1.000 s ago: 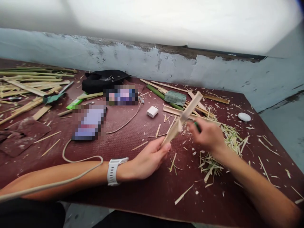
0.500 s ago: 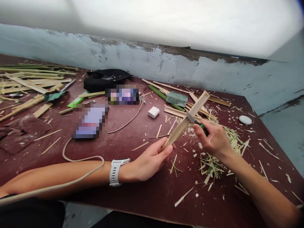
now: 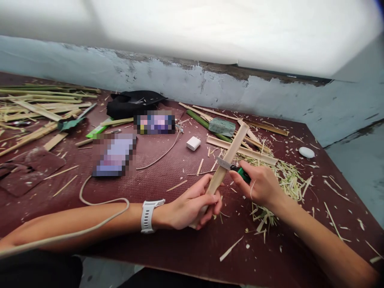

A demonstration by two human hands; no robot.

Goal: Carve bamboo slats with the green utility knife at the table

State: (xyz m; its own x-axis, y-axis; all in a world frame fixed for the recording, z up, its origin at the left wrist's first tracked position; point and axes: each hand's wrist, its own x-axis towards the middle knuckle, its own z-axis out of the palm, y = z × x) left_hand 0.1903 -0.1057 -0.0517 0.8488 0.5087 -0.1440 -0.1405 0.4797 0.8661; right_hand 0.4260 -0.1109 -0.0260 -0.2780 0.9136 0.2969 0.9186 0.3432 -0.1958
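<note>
My left hand (image 3: pixel 192 204) is closed around the lower end of a pale bamboo strip (image 3: pixel 232 150) that slants up and to the right over the dark red table (image 3: pixel 168 248). A white watch sits on that wrist. My right hand (image 3: pixel 259 185) grips a green-handled knife (image 3: pixel 232 167), its short blade laid against the strip just above my left fingers. Pale shavings (image 3: pixel 282 180) are heaped under and beside my right hand.
Two phones (image 3: pixel 115 154) and a white charger block (image 3: pixel 193 143) with a cable lie in the middle. A black pouch (image 3: pixel 132 102) sits at the back. Bamboo strips are piled at the far left (image 3: pixel 36 108) and behind the knife (image 3: pixel 240 134). A white pebble-shaped object (image 3: pixel 306 152) lies right.
My left hand slid further up the strip, wrapping round it. The knife moved down the strip toward my left hand, and the strip's top end dropped lower.
</note>
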